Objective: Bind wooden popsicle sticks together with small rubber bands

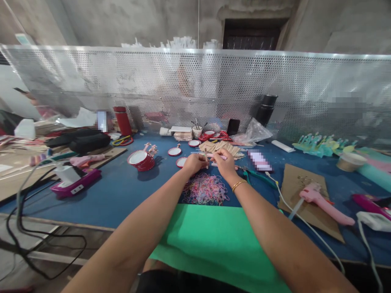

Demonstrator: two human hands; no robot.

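Wooden stick [207, 159] near centre of frame, long axis roughly upright, one end toward top of frame, other toward bottom. Sits at fingertips of left hand [195, 163], on that hand's right edge in frame, pinched. Pink pen-like rod [223, 157] just right of stick, long axis nearly level, ends pointing left and right; gripped in fingers of right hand [225, 164]. Whether rod touches stick, cannot tell. Loose rubber bands [208, 191] heaped on worktop [106, 199], lower centre, just below hands.
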